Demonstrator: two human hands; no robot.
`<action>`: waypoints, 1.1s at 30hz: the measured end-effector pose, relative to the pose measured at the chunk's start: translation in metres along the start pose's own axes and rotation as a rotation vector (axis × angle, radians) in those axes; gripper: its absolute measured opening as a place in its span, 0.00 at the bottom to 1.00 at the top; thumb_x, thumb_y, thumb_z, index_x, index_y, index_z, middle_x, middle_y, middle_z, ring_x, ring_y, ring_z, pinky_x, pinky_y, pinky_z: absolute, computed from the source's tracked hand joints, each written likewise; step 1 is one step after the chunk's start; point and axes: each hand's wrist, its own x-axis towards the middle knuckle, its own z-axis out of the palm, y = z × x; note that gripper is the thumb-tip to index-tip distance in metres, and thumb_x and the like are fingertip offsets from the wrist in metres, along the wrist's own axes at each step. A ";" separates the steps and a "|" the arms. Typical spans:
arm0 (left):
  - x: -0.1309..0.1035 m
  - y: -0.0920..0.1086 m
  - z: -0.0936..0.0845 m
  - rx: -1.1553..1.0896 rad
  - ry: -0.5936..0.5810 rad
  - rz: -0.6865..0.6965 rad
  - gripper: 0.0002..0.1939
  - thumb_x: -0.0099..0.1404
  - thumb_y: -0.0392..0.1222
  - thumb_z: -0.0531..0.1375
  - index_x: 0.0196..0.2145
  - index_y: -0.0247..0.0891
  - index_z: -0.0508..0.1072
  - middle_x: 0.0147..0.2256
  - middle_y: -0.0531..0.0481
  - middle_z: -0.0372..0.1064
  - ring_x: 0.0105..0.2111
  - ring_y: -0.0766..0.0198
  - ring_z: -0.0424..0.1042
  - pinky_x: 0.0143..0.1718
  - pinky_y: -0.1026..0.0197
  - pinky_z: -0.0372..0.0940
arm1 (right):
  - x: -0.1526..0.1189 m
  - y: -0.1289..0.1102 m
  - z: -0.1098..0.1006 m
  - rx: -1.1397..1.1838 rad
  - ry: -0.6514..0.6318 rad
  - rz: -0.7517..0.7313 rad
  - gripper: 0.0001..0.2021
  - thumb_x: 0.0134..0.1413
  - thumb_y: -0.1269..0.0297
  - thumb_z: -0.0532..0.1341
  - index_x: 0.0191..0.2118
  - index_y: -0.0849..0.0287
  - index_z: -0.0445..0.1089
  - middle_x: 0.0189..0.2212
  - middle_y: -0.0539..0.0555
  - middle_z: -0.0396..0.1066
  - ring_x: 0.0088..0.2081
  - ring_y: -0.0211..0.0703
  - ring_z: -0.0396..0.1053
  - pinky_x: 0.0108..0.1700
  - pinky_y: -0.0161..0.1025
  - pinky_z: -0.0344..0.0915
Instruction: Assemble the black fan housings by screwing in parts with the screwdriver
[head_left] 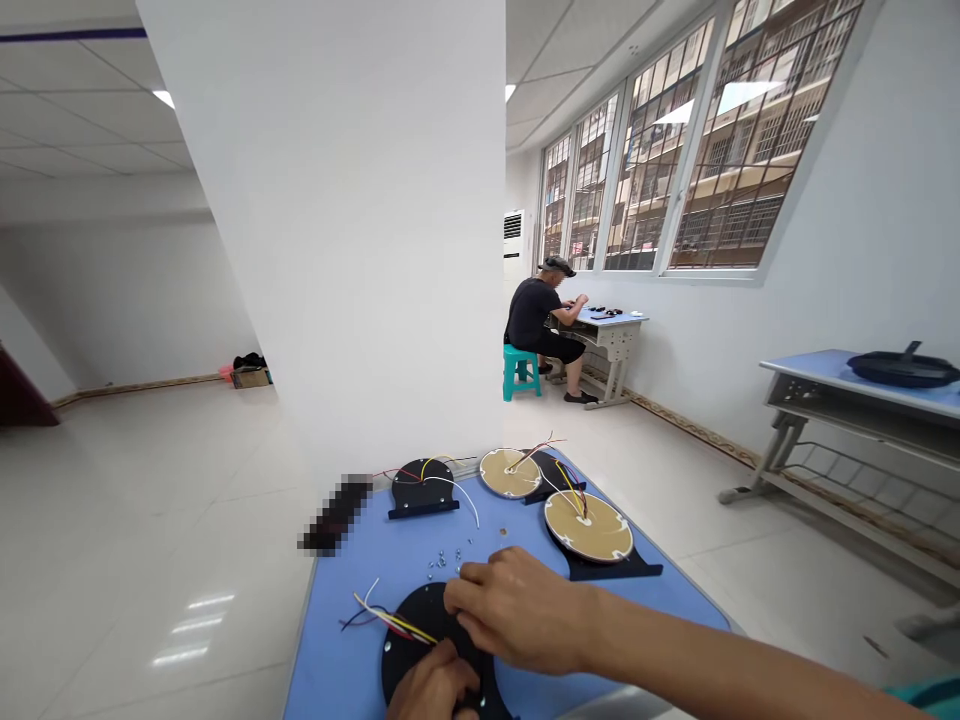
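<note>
A round black plate (409, 655) with a flat mounting edge lies in front of me on the blue tabletop. Red, yellow, white and black wires (382, 615) come out from its middle toward the left. My left hand (436, 685) is over the lower part of the plate, fingers curled and pressed together by the wires. Above the plate's right side, my right hand (517, 610) is closed, fingertips touching its upper surface. What is between the fingers of either hand is hidden. Several small screws (441, 560) lie loose just beyond the plate.
Farther back on the blue desk (345, 580) are another black plate (422, 487) with wires and two tan discs (589, 527) (510, 472) on black bases. A blurred dark object (336, 515) sits at the left edge. A person (534, 310) works at a desk by the windows.
</note>
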 end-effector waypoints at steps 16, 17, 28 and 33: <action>0.032 0.011 -0.039 0.058 0.077 0.022 0.11 0.61 0.28 0.53 0.37 0.41 0.70 0.38 0.51 0.72 0.38 0.63 0.73 0.40 0.64 0.64 | -0.040 0.016 -0.018 0.425 0.433 0.225 0.11 0.48 0.77 0.53 0.37 0.55 0.64 0.33 0.50 0.69 0.35 0.41 0.66 0.41 0.40 0.62; 0.040 0.006 -0.043 0.070 0.110 0.002 0.10 0.62 0.29 0.53 0.36 0.40 0.71 0.38 0.50 0.71 0.40 0.61 0.72 0.42 0.62 0.64 | -0.042 0.016 -0.020 0.442 0.463 0.260 0.10 0.49 0.77 0.53 0.36 0.55 0.64 0.32 0.49 0.69 0.34 0.41 0.66 0.40 0.39 0.62; 0.047 -0.035 -0.056 -0.043 0.431 -0.021 0.12 0.65 0.41 0.51 0.41 0.40 0.72 0.41 0.46 0.72 0.39 0.59 0.72 0.44 0.57 0.67 | -0.038 0.005 -0.001 0.341 0.487 0.175 0.11 0.47 0.78 0.53 0.35 0.55 0.61 0.32 0.50 0.68 0.35 0.42 0.64 0.39 0.40 0.63; -0.014 -0.067 -0.043 -0.205 0.728 -0.106 0.19 0.65 0.57 0.53 0.30 0.43 0.75 0.30 0.49 0.74 0.31 0.58 0.73 0.33 0.58 0.70 | -0.015 -0.006 0.003 0.469 0.409 0.136 0.11 0.44 0.77 0.53 0.34 0.55 0.62 0.32 0.49 0.68 0.34 0.41 0.65 0.39 0.38 0.62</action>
